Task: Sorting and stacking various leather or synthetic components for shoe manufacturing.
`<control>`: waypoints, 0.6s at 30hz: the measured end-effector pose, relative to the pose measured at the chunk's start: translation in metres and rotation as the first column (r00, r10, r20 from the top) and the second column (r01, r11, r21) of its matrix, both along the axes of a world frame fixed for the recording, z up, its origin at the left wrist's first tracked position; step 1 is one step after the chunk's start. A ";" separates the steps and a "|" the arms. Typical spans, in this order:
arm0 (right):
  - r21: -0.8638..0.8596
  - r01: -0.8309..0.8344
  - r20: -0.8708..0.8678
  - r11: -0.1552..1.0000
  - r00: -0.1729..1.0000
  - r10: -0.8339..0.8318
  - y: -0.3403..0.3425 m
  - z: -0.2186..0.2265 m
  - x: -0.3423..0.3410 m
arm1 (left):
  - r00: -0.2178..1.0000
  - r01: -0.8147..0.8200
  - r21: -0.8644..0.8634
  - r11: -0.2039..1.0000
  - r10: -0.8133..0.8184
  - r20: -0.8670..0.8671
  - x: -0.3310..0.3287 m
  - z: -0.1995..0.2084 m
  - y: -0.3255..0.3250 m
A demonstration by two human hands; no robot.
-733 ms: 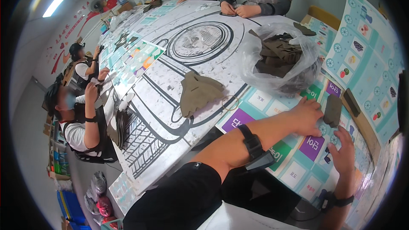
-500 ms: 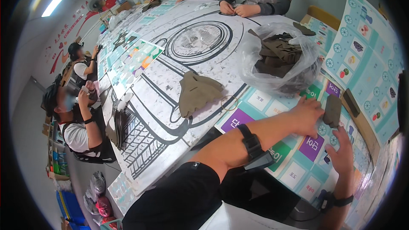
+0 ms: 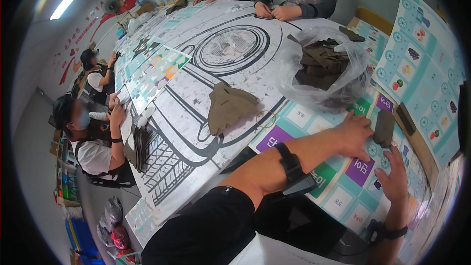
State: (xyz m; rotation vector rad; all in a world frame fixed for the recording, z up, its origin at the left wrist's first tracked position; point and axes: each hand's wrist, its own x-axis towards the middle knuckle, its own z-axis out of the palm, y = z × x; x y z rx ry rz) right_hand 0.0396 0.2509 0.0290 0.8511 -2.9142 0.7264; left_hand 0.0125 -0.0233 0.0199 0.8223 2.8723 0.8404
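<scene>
My left hand (image 3: 354,135) rests on a printed sheet (image 3: 338,201) with its fingers spread, holding nothing. Just to its right lies a small brown fabric-like piece (image 3: 384,128), with rounded corners and a notched lower end. My right hand (image 3: 394,174) is also open, its fingertips close to that piece's near end; whether they touch it I cannot tell. Beyond my left forearm, a fan of larger brown pieces (image 3: 229,108) with scalloped edges lies on the table, and a thin ring-shaped band (image 3: 266,119) is beside it.
A clear plastic bag (image 3: 289,78) full of brown pieces stands beyond my hands. On the right are a narrow wooden strip (image 3: 424,154) and an upright printed board (image 3: 417,68). Co-workers sit around the table (image 3: 171,162), one at the left near a brown stack (image 3: 135,149).
My hands and the brown piece stay almost where they were. The co-worker at the left has lowered their hands toward the table, and a far co-worker has drawn their arm in.
</scene>
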 end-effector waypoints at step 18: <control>-0.035 0.068 0.078 0.997 0.995 -0.065 -0.004 0.006 0.002 | 1.000 0.019 0.053 0.998 -0.019 -0.005 -0.005 -0.005 0.000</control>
